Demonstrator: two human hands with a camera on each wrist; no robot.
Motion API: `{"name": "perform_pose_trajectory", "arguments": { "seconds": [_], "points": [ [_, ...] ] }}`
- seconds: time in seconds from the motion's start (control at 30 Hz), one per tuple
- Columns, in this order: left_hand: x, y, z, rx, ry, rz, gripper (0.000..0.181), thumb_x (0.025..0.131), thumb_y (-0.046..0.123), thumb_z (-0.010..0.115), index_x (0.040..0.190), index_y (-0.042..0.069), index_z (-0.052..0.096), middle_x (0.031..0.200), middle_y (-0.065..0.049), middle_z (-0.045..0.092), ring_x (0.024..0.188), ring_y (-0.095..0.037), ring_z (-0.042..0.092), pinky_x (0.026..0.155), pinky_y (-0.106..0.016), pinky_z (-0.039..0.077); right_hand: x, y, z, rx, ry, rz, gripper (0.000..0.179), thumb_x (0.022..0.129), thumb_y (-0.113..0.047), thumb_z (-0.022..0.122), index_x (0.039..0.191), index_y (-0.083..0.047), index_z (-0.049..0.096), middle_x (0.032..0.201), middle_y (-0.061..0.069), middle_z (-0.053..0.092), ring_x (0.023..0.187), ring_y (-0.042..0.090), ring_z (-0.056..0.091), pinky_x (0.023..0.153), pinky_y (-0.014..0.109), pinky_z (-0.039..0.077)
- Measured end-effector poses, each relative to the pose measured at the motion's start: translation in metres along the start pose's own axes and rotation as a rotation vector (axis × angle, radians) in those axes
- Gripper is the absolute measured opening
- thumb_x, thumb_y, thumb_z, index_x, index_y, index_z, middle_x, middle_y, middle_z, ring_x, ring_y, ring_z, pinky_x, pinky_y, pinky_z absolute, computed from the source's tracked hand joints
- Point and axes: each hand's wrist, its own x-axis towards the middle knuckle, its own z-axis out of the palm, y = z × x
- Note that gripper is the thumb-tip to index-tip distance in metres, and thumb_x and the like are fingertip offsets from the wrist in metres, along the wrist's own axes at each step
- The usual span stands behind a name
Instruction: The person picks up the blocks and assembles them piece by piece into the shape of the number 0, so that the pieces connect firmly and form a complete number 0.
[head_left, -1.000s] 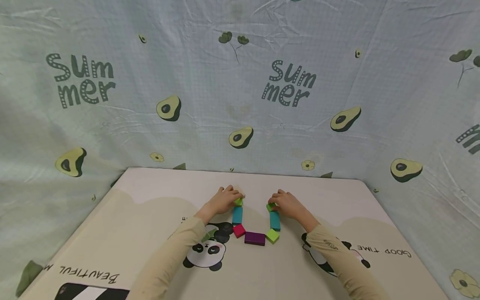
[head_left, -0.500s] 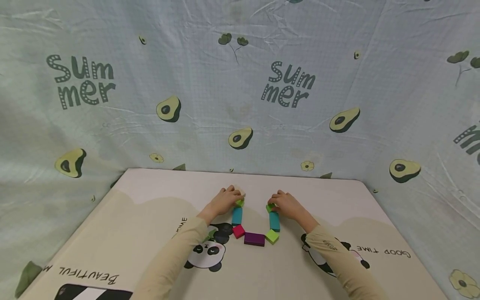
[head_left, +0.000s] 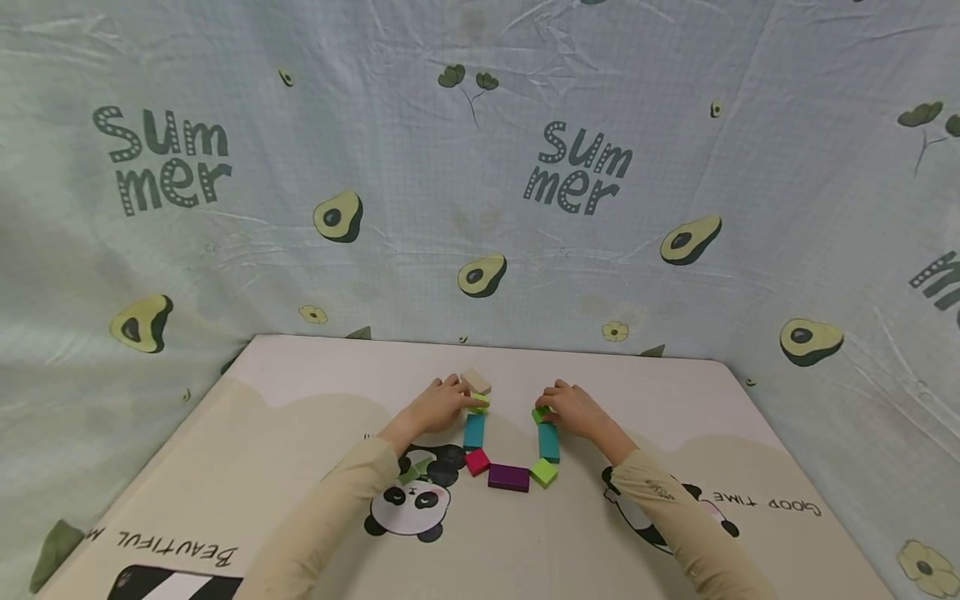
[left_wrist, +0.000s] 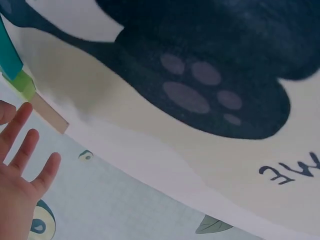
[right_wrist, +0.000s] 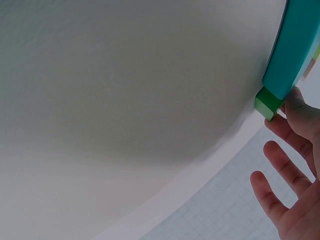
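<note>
My left hand [head_left: 438, 406] is at the far end of the left row, its fingers spread and index fingertip right at a lime cube [head_left: 478, 403]. Just beyond that cube lies a bare wooden block [head_left: 477, 381], visible in full in the head view. At the far end of the right row, my right hand [head_left: 573, 408] pinches a green cube [right_wrist: 268, 103] between thumb and index finger, its other fingers spread. The green cube sits against the end of a teal block [head_left: 549, 442]. Another teal block [head_left: 474, 432] adjoins the lime cube on the left.
Nearer me, a red cube [head_left: 477, 462], a purple block [head_left: 508, 477] and a second lime cube [head_left: 543, 472] join the two rows into a U. The table [head_left: 637, 392] bears printed pandas and lettering. A patterned cloth [head_left: 405, 167] hangs behind its far edge.
My left hand has let go of the wooden block and drawn back toward the left and me, uncovering it. The right hand stays on the green cube.
</note>
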Motion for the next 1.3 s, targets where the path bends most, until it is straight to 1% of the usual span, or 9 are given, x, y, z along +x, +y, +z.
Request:
{"name": "perform_pose_trajectory", "arguments": {
  "seconds": [0.13, 0.23, 0.47, 0.53, 0.73, 0.8, 0.93, 1.1, 1.3],
  "points": [
    [-0.001, 0.002, 0.000, -0.003, -0.040, -0.007, 0.037, 0.087, 0.004, 0.050, 0.115, 0.027, 0.061, 0.104, -0.006, 0.059, 0.093, -0.021, 0.046, 0.073, -0.038, 0.041, 0.000, 0.000, 0.000, 0.004, 0.009, -0.006, 0.017, 0.076, -0.021, 0.069, 0.092, -0.016, 0.068, 0.090, -0.003, 0.065, 0.079, 0.015, 0.050, 0.061, 0.028, 0.041],
    [-0.001, 0.003, 0.001, -0.007, -0.060, -0.031, 0.038, 0.087, 0.004, 0.051, 0.114, 0.028, 0.061, 0.106, -0.005, 0.059, 0.095, -0.021, 0.045, 0.074, -0.039, 0.041, 0.001, -0.001, -0.001, 0.008, 0.014, -0.011, 0.017, 0.076, -0.021, 0.069, 0.092, -0.016, 0.068, 0.090, -0.003, 0.065, 0.079, 0.014, 0.050, 0.060, 0.027, 0.041],
    [0.001, 0.001, 0.003, -0.045, -0.067, -0.041, 0.039, 0.084, 0.001, 0.054, 0.112, 0.026, 0.062, 0.110, -0.006, 0.059, 0.099, -0.022, 0.045, 0.078, -0.042, 0.041, 0.002, -0.001, 0.000, 0.006, 0.001, -0.003, 0.017, 0.076, -0.021, 0.068, 0.092, -0.016, 0.068, 0.091, -0.002, 0.065, 0.080, 0.015, 0.050, 0.061, 0.028, 0.041],
    [0.001, 0.001, 0.003, -0.055, -0.053, -0.041, 0.040, 0.083, 0.001, 0.054, 0.113, 0.026, 0.062, 0.111, -0.006, 0.060, 0.099, -0.022, 0.046, 0.077, -0.042, 0.041, 0.001, -0.001, 0.000, 0.004, 0.002, -0.003, 0.017, 0.076, -0.021, 0.068, 0.092, -0.016, 0.068, 0.091, -0.002, 0.065, 0.080, 0.015, 0.050, 0.061, 0.028, 0.042],
    [0.006, -0.001, 0.006, -0.110, 0.072, -0.067, 0.030, 0.085, 0.011, 0.056, 0.114, 0.017, 0.062, 0.104, -0.006, 0.063, 0.090, -0.023, 0.049, 0.070, -0.042, 0.041, 0.001, 0.000, 0.002, 0.001, 0.009, 0.001, 0.017, 0.075, -0.021, 0.069, 0.092, -0.016, 0.067, 0.090, -0.002, 0.065, 0.080, 0.015, 0.050, 0.061, 0.029, 0.042],
    [0.009, -0.001, 0.008, -0.127, 0.087, -0.076, 0.029, 0.084, 0.013, 0.058, 0.113, 0.016, 0.063, 0.100, -0.007, 0.064, 0.088, -0.023, 0.049, 0.069, -0.041, 0.040, 0.001, 0.000, 0.002, 0.000, 0.010, 0.002, 0.017, 0.075, -0.021, 0.069, 0.091, -0.016, 0.067, 0.090, -0.003, 0.065, 0.080, 0.015, 0.050, 0.061, 0.029, 0.042],
    [0.015, 0.001, 0.013, -0.140, 0.065, -0.091, 0.029, 0.081, 0.013, 0.062, 0.110, 0.016, 0.064, 0.095, -0.007, 0.064, 0.085, -0.022, 0.048, 0.067, -0.040, 0.040, 0.001, 0.000, 0.003, -0.005, 0.014, -0.010, 0.017, 0.075, -0.021, 0.069, 0.091, -0.016, 0.067, 0.090, -0.003, 0.065, 0.079, 0.015, 0.051, 0.061, 0.028, 0.042],
    [0.022, 0.003, 0.017, -0.122, 0.020, -0.134, 0.027, 0.081, 0.013, 0.062, 0.108, 0.018, 0.065, 0.095, -0.006, 0.063, 0.087, -0.020, 0.048, 0.072, -0.040, 0.041, 0.001, -0.001, 0.002, -0.007, 0.020, -0.011, 0.017, 0.075, -0.021, 0.069, 0.091, -0.016, 0.068, 0.090, -0.003, 0.065, 0.079, 0.015, 0.051, 0.061, 0.028, 0.042],
    [0.024, 0.004, 0.016, -0.143, 0.007, -0.146, 0.026, 0.081, 0.012, 0.061, 0.106, 0.020, 0.066, 0.098, -0.006, 0.063, 0.089, -0.021, 0.048, 0.075, -0.043, 0.041, 0.001, 0.000, 0.001, -0.006, 0.016, -0.003, 0.017, 0.074, -0.020, 0.070, 0.091, -0.016, 0.068, 0.089, -0.003, 0.064, 0.079, 0.015, 0.050, 0.060, 0.028, 0.042]
  ]
}}
